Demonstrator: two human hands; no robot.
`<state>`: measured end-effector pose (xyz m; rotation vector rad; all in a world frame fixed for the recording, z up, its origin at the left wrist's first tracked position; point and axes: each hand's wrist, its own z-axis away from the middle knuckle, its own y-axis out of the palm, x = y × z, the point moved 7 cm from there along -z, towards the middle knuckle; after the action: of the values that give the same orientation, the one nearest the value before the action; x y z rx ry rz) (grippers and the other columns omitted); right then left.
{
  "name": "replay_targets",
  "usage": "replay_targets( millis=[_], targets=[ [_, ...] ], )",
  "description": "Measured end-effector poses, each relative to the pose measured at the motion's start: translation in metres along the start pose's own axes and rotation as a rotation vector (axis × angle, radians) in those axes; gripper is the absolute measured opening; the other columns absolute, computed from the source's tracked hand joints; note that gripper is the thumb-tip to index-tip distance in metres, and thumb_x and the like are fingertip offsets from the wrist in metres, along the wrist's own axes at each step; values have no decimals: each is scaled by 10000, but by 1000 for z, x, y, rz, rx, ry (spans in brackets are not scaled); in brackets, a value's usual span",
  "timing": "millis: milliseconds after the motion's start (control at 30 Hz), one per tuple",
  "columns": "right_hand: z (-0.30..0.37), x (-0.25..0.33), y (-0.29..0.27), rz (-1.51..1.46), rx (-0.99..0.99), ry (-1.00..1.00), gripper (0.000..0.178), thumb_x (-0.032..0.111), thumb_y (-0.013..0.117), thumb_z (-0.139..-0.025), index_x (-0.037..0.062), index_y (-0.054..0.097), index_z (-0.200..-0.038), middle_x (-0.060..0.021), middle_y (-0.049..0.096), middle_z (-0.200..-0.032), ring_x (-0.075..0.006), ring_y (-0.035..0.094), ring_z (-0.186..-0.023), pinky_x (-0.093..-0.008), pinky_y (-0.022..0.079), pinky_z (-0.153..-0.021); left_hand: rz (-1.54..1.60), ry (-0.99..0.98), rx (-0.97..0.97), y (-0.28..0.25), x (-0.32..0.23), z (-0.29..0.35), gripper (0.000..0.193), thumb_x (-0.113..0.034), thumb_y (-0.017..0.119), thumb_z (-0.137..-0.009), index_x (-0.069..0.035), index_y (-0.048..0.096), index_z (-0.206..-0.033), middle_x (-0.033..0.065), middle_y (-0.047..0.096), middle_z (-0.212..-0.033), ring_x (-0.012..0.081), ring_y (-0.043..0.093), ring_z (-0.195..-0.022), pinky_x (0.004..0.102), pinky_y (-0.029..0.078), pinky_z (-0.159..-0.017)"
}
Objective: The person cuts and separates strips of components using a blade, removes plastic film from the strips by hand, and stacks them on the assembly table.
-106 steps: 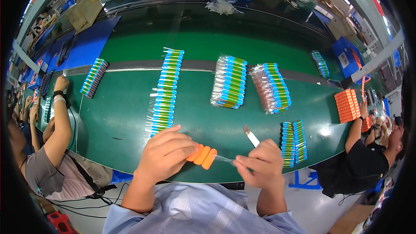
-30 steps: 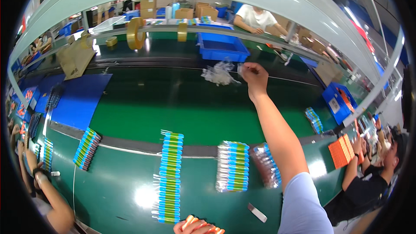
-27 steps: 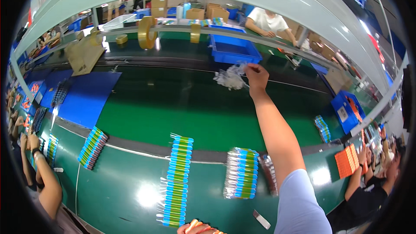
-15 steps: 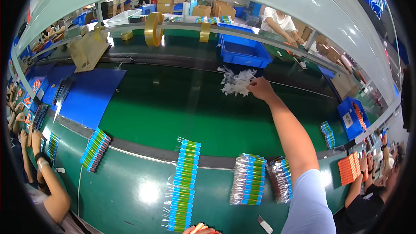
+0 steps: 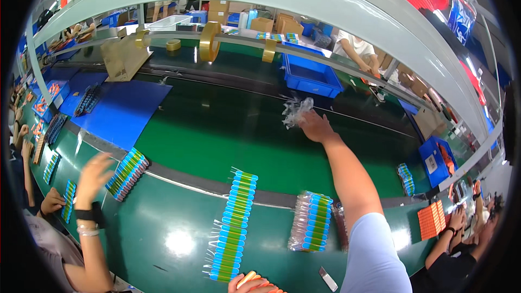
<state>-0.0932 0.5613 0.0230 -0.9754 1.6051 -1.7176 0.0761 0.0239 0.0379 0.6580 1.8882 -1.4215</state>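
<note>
My right hand (image 5: 315,126) reaches across the green belt (image 5: 201,146). It is palm down at a crumpled pile of clear plastic scraps (image 5: 296,111), with the thumb apart; the plastic partly hides the other fingertips. At the lower edge, my left hand (image 5: 237,284) is partly cut off and curls round several orange stick-shaped pieces (image 5: 255,281). Just beyond it, a long row of slim blue-and-green pieces (image 5: 234,225) with pale thin tips lies on the green table. A bundle of similar pieces in clear wrap (image 5: 312,221) lies to the right.
A utility knife (image 5: 328,279) lies near the front. Past the belt stands a blue bin (image 5: 312,78); tape rolls (image 5: 210,42) hang from a rail. A co-worker's hand (image 5: 93,176) is raised at left beside another bundle (image 5: 128,173). Orange pieces (image 5: 432,220) lie at right.
My right hand has moved left onto the plastic scraps, which now look more bunched. The co-worker's arm at left has come forward over the table. The whole view has shifted slightly.
</note>
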Motion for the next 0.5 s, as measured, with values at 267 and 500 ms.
replay_targets(
  millis=[267,500],
  targets=[
    [-45,-83,-6,-149,-222,-106,296,335,590,-944,109,746,-1054,-131,723,-1074,-241,671,-1045,-424,497,-858,-40,99,-23,9,4,6,514,-295,841,-754,-160,691,-1227,27,605,-1312,270,478,-1356,585,257,-1178],
    [76,-19,-82,-678,-670,123,256,230,691,-889,9,705,-1018,-134,745,-975,-242,712,-925,-350,529,-837,-152,194,-12,2,-4,2,572,-294,833,-751,-146,643,-1270,38,617,-1264,270,570,-1210,481,433,-1026]
  ],
)
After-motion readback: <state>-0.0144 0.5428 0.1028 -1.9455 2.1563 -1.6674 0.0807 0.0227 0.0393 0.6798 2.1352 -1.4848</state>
